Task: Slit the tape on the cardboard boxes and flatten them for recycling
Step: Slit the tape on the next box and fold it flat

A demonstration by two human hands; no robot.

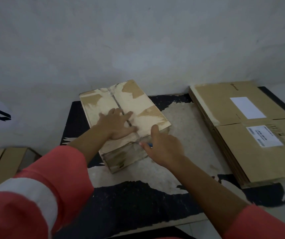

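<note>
Seen from the head camera, the left hand (116, 124) is lying flat on top of the taped cardboard box (102, 104), fingers spread wide across its centre seam. Its forearm is reaching forward out of a coral sleeve (35, 195). The right hand (164, 145) is curling its fingers round a small blue tool (149, 144), mostly hidden, at the box's near right edge, with the thumb raised. The box is sitting on the worn black table (138, 204), close to the wall. A stack of flattened boxes (238, 138) is lying to its right.
</note>
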